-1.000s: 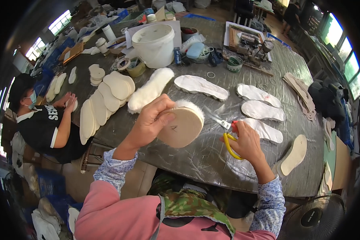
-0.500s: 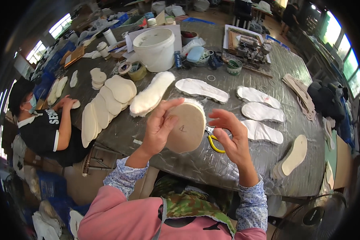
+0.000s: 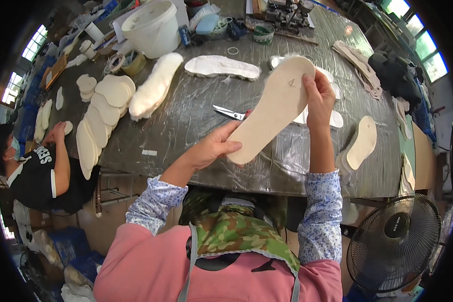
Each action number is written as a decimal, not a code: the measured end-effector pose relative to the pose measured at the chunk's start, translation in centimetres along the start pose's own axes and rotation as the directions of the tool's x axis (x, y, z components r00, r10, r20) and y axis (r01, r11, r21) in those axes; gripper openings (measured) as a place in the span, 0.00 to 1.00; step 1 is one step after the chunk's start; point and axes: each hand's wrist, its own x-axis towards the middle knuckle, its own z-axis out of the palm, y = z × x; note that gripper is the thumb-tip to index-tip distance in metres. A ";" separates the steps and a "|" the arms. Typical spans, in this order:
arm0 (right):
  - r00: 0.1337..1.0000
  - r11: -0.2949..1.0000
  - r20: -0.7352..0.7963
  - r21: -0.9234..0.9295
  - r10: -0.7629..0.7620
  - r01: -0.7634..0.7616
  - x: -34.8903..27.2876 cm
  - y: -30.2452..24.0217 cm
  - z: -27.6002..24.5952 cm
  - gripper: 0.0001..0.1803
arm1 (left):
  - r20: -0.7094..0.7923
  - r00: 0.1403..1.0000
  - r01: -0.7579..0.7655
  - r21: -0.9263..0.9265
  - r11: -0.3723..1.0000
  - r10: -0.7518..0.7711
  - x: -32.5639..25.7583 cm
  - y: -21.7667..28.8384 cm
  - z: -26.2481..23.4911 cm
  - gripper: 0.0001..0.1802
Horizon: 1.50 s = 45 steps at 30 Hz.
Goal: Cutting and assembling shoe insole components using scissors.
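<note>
Above the near part of the table I hold a beige insole (image 3: 274,108) at a slant, its flat side with a pencil mark facing up. My left hand (image 3: 211,148) pinches the narrow heel end. At the wide toe end, my right hand (image 3: 321,98) grips the edge, thumb on top. Scissors (image 3: 229,111) with silvery blades lie on the table behind the insole, which partly hides their red handle. Farther back rest a fluffy white insole (image 3: 156,86) and a flatter fleece insole (image 3: 221,67). More white insoles (image 3: 332,119) are partly covered by my right hand and the held piece.
Overlapping beige insoles (image 3: 98,121) lie to the left, and a smaller stack (image 3: 363,143) at the right. A white bucket (image 3: 151,32) and tape rolls stand at the back. A co-worker (image 3: 40,166) sits on the left. A black fan (image 3: 395,226) stands at lower right.
The insole has turned to show its full length and moved right. My right hand, earlier free with fingers apart, now grips its toe end; my left has shifted to the heel. The view has shifted.
</note>
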 end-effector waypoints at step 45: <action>0.976 0.251 -0.216 -0.946 -0.006 -0.208 0.2 2.8 -26.8 0.35 | -0.674 0.277 0.103 0.729 0.676 0.685 -12.6 -1.6 -14.3 0.11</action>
